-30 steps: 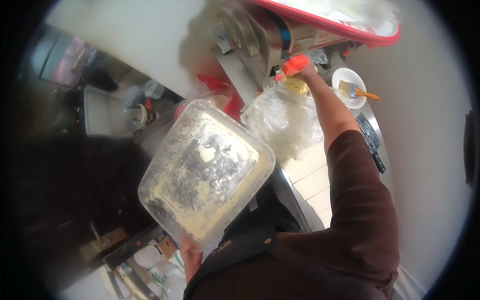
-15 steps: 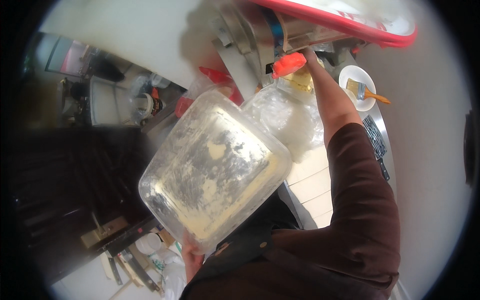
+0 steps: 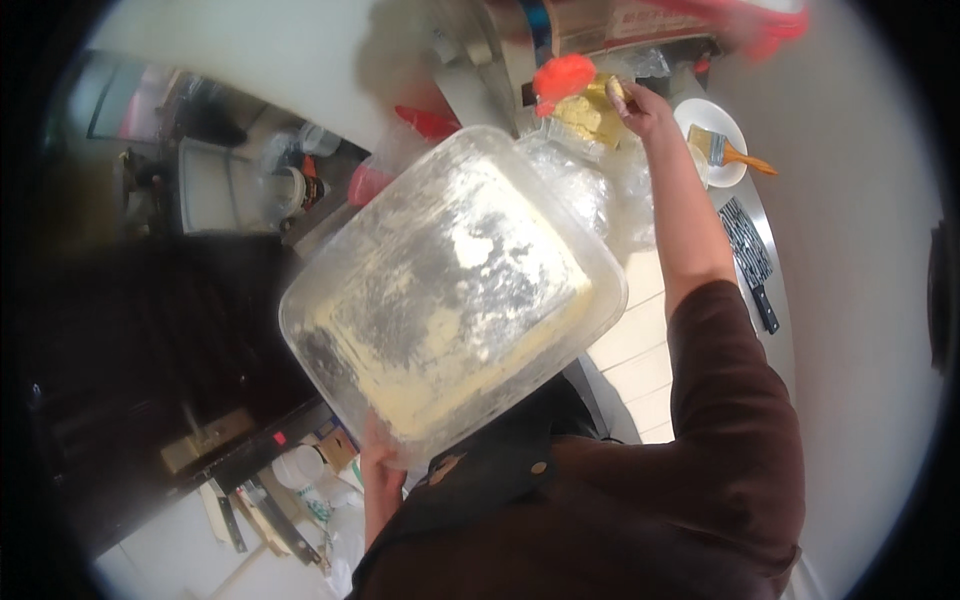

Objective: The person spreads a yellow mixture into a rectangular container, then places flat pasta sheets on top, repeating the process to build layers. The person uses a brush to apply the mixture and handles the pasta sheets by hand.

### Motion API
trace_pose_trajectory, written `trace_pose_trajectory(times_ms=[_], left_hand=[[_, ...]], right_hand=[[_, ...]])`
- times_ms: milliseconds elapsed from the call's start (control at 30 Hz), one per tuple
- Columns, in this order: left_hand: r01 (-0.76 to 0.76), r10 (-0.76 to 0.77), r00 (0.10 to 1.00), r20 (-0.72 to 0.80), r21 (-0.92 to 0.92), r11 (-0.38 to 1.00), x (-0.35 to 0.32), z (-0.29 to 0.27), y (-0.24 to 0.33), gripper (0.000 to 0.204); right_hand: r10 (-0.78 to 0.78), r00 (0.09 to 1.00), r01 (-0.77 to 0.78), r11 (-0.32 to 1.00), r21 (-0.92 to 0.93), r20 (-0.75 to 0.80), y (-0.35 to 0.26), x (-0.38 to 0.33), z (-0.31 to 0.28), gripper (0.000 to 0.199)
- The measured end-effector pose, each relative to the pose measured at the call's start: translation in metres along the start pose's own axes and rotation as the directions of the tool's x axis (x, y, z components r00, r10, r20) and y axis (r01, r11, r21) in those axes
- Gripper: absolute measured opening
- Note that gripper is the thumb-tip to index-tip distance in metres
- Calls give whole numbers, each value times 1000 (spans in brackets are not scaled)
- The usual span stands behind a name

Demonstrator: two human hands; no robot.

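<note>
A large clear plastic tub [image 3: 450,280], smeared inside with pale floury residue, is tilted in front of me. My left hand [image 3: 382,462] grips its near left corner, the fingers partly hidden behind the wall. Stretched out at the far right, my right hand [image 3: 642,108] is closed at the fingertips, which look dusted pale. Those fingertips are beside a crinkled yellow bag [image 3: 590,118]; what they pinch is too small to make out. A bright red plastic piece [image 3: 563,78] lies against that bag. Beneath it spreads crumpled clear plastic wrap [image 3: 570,180].
Right of my forearm are a white bowl [image 3: 738,160] with a wooden-handled brush [image 3: 735,153] and a black-handled patterned knife [image 3: 750,255]. A red-rimmed container [image 3: 770,25] overhangs the far end. More knives [image 3: 275,520] lie lower left, near a dark surface [image 3: 150,370].
My right hand has come out from under the red-rimmed container and into sight. The tub has shifted slightly up and to the right in the view, still in my left hand.
</note>
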State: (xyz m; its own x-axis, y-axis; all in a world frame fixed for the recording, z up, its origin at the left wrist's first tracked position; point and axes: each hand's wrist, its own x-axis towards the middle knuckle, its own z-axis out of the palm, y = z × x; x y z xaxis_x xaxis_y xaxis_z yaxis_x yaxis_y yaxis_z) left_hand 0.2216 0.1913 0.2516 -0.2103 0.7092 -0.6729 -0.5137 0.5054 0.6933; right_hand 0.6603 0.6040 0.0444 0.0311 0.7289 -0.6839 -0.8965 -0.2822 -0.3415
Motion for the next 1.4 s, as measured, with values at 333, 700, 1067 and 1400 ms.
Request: trace_pose_trajectory(times_ms=[333, 700, 1067, 1400], left_hand=[[27, -26, 971, 240, 2, 1000, 28, -50, 9, 79], [69, -17, 902, 432, -106, 992, 41, -110, 5, 74], [71, -23, 879, 477, -83, 994, 37, -107, 7, 68], [180, -119, 855, 505, -73, 981, 42, -118, 19, 73]], right_hand=[[214, 820, 566, -172, -807, 530, 161, -277, 90, 25], [32, 790, 460, -691, -558, 612, 224, -347, 70, 16], [-141, 860, 495, -2, -869, 490, 229, -384, 47, 24], [-519, 580, 219, -643, -734, 628, 230, -341, 31, 45]])
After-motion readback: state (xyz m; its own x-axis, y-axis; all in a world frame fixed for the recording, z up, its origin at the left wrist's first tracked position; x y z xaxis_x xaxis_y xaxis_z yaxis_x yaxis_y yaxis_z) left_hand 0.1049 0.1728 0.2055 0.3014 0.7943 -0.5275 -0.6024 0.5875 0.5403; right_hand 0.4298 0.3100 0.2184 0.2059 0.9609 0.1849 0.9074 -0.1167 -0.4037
